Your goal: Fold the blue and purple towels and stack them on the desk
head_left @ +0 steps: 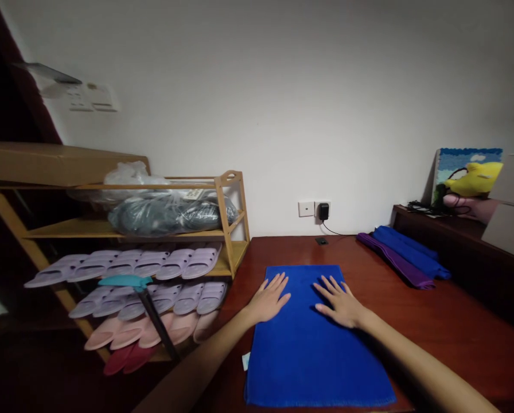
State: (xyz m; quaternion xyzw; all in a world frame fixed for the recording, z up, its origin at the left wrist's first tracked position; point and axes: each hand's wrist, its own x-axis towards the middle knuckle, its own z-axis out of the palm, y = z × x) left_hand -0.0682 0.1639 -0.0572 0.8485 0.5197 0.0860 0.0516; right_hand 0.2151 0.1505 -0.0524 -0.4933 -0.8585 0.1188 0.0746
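Head view: one blue towel [312, 361], rectangular, spread flat on the near part of a reddish-brown table [437, 338], long side running away from the wearer, near edge close to the bottom of the view; small white label [245, 361] projecting from its left edge; one left hand [269, 301], palm down at the far left edge of the towel, fingers slightly parted and extended, thumb angled inward; one right hand [342, 304], palm down toward the far right edge, fingers fanned wide, thumb pointing inward; nothing pinched by either; full contact of every fingertip impossible to tell.

On the table, farther right: one purple cloth [394, 263], folded long, just beside a folded blue cloth [412, 252]; at the wall, one black plug [323, 211] in a white socket, with thin cable trailing right.

To the left: one wooden rack [221, 212], bearing a cardboard box [59, 163], a plastic-wrapped grey bundle [166, 213], and lilac slippers [132, 261] in two rows, with pink slippers [125, 335] and red slippers [130, 358] below.
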